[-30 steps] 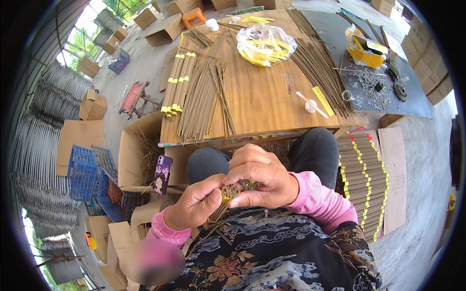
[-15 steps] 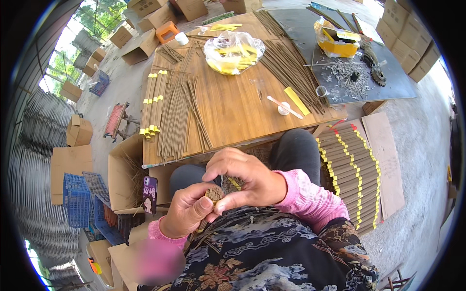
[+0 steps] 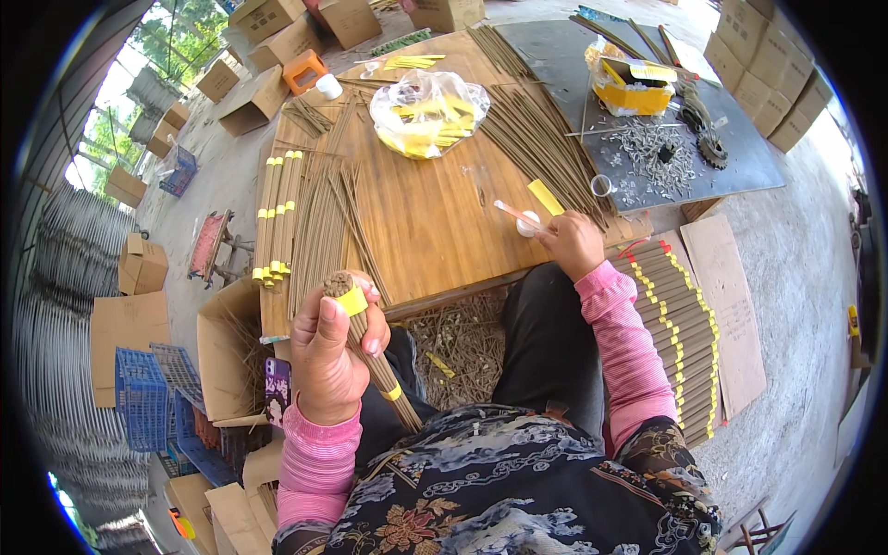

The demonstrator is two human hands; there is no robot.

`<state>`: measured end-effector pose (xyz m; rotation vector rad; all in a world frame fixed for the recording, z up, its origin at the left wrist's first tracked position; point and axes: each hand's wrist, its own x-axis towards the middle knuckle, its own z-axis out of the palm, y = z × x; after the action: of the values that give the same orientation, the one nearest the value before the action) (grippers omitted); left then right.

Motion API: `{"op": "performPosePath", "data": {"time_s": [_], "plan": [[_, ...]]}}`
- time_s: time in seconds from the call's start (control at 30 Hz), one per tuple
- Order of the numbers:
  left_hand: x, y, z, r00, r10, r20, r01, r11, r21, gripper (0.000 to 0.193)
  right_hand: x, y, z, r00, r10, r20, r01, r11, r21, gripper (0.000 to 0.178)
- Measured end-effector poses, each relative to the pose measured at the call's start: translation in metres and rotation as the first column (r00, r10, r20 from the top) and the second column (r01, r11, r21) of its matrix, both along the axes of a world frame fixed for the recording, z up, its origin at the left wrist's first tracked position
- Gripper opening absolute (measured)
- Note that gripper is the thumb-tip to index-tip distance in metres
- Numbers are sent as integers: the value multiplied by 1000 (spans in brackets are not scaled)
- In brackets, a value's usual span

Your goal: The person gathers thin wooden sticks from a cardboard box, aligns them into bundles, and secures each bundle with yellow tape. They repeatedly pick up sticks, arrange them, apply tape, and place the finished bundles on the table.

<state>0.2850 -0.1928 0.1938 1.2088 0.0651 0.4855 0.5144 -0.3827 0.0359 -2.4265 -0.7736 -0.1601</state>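
At eight o'clock from the centre of view, the left hand [image 3: 324, 361] grasps a bundle of thin brown sticks [image 3: 374, 364], by appearance incense, near its upper end. The bundle tilts, its lower end pointing towards six o'clock against the dark clothing. Yellow paper bands [image 3: 352, 302] encircle it, one at the fingers and one lower down. Judged handling: light, stiff lengthwise, dry rather than slippery; single sticks would likely snap if bent. Best hold: around the upper band, firm enough to keep the sticks together without creasing the paper.

Between two and three o'clock, the right hand [image 3: 573, 246] reaches over the desk [image 3: 421, 222], fingers pinched on the near end of a flat stick [image 3: 516, 215]. This crosses a small white pot [image 3: 527, 228], contents not discernible. Just beyond lies a yellow paper strip [image 3: 546, 197].

Between three and four o'clock, rows of banded bundles [image 3: 673, 338] lie low beside the desk. Between nine and ten, loose brown sticks [image 3: 317, 227] cover the desk. Farther off, at twelve, sits a clear plastic bag [image 3: 430, 111] of yellow strips.
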Motion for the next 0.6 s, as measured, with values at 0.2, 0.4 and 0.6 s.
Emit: {"op": "performPosePath", "data": {"time_s": [0.2,0.4,0.6], "plan": [[5,5,-11,999,-3,-40,3,1000,-5,35,-13,-10,35,941,124,-315,-19,948,317,15],[7,4,-17,999,17,-47,-19,999,-33,37,-28,-24,52,985,102,142,-121,984,133,11],[9,9,-21,1000,3,-5,-4,998,-56,35,-21,-11,49,974,82,212,-89,996,26,14]]}}
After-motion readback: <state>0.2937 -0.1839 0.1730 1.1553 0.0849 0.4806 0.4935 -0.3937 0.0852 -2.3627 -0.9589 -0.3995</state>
